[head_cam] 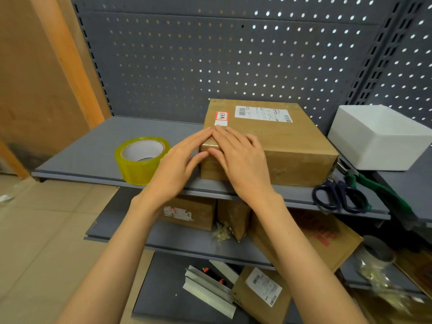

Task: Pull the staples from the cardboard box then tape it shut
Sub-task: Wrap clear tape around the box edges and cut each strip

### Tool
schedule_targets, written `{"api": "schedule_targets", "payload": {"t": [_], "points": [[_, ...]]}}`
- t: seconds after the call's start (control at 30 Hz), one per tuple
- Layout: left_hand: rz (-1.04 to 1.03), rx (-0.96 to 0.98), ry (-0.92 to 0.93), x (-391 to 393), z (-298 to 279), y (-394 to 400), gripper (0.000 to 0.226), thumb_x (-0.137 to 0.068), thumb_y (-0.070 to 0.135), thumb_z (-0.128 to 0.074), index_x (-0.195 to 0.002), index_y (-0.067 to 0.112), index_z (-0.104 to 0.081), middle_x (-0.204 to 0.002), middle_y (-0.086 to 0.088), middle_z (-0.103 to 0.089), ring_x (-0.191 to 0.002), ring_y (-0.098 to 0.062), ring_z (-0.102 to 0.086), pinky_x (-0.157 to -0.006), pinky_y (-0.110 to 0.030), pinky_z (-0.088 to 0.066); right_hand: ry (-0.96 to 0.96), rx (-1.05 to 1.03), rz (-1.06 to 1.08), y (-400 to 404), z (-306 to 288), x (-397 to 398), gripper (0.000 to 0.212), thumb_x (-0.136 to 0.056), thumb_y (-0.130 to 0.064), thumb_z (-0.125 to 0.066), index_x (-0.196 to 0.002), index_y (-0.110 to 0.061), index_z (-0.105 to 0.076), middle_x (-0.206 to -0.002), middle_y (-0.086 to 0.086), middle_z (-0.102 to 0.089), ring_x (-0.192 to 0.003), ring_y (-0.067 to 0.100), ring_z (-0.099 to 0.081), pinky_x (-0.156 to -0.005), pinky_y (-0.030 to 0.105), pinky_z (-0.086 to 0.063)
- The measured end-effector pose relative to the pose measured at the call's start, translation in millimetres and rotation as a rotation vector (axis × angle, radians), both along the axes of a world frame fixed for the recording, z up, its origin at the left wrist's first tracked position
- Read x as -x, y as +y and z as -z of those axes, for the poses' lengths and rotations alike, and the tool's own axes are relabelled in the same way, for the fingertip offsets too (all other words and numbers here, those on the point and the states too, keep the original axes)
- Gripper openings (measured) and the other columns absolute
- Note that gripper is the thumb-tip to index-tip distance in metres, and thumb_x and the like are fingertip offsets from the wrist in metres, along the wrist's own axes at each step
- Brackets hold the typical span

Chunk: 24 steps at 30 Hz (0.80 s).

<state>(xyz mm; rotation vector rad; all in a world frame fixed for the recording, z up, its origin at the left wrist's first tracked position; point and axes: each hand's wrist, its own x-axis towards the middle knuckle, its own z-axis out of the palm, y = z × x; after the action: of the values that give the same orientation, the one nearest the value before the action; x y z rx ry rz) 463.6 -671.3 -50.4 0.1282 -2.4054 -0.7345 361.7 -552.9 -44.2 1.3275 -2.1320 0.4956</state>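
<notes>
A closed brown cardboard box (275,141) with a shipping label and a red-edged sticker sits on the grey shelf (93,148). My left hand (180,164) lies flat against the box's front left corner, fingers straight. My right hand (238,155) presses flat on the same corner from the top and front, fingertips meeting those of the left. Glossy tape shows on the corner under the fingers. A roll of yellowish clear tape (141,160) stands to the left of the box, apart from both hands.
Dark-handled scissors (339,195) and green-handled pliers (371,181) lie at the shelf's right front. A white foam box (378,136) stands at right. Pegboard backs the shelf. Lower shelves hold more cardboard boxes (304,235), metal strips (210,288) and tape scraps.
</notes>
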Motion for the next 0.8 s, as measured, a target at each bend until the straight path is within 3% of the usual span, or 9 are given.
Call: {"api": "schedule_targets", "payload": {"t": [0.2, 0.4, 0.53, 0.67, 0.8], "points": [[0.013, 0.018, -0.029, -3, 2, 0, 0.058, -0.092, 0.013, -0.055, -0.145, 0.022, -0.031, -0.149, 0.008, -0.033, -0.137, -0.004, -0.030, -0.112, -0.025, -0.027, -0.041, -0.114, -0.054, 6, -3, 3, 0.052, -0.089, -0.035, -0.057, -0.135, -0.012, -0.048, -0.141, 0.005, -0.048, -0.134, 0.021, -0.040, -0.103, 0.034, -0.026], [-0.081, -0.022, -0.058, -6, 1, 9, 0.069, -0.088, 0.013, -0.062, -0.146, 0.018, -0.027, -0.150, 0.007, -0.030, -0.137, -0.006, -0.029, -0.113, -0.027, -0.026, -0.117, -0.199, -0.093, 13, -14, 0, 0.065, -0.093, -0.035, -0.053, -0.148, -0.019, -0.024, -0.155, -0.002, -0.022, -0.144, 0.012, -0.014, -0.110, 0.028, -0.008], [-0.135, -0.264, 0.010, -6, -8, 17, 0.057, -0.095, 0.020, -0.051, -0.147, 0.014, -0.027, -0.149, 0.003, -0.034, -0.136, -0.009, -0.031, -0.111, -0.026, -0.027, -0.380, 0.026, -0.239, 8, -21, -6, 0.044, -0.100, -0.023, -0.042, -0.142, -0.012, -0.038, -0.149, 0.003, -0.036, -0.140, 0.014, -0.028, -0.112, 0.029, -0.018], [-0.131, -0.240, 0.025, 4, -7, 29, 0.048, -0.099, 0.008, -0.039, -0.145, 0.012, -0.028, -0.145, 0.001, -0.039, -0.134, -0.013, -0.036, -0.104, -0.014, -0.026, -0.175, 0.046, -0.177, -4, -2, -11, 0.038, -0.095, -0.010, -0.047, -0.132, -0.006, -0.051, -0.137, 0.010, -0.052, -0.130, 0.021, -0.045, -0.108, 0.032, -0.028], [-0.235, -0.215, 0.068, 10, 3, 36, 0.047, -0.100, 0.007, -0.037, -0.145, 0.010, -0.027, -0.141, -0.011, -0.047, -0.125, -0.026, -0.048, -0.093, -0.018, -0.034, -0.124, 0.143, -0.145, -11, 11, -10, 0.038, -0.083, -0.005, -0.054, -0.120, -0.002, -0.061, -0.124, 0.014, -0.062, -0.118, 0.026, -0.057, -0.101, 0.037, -0.038]]}}
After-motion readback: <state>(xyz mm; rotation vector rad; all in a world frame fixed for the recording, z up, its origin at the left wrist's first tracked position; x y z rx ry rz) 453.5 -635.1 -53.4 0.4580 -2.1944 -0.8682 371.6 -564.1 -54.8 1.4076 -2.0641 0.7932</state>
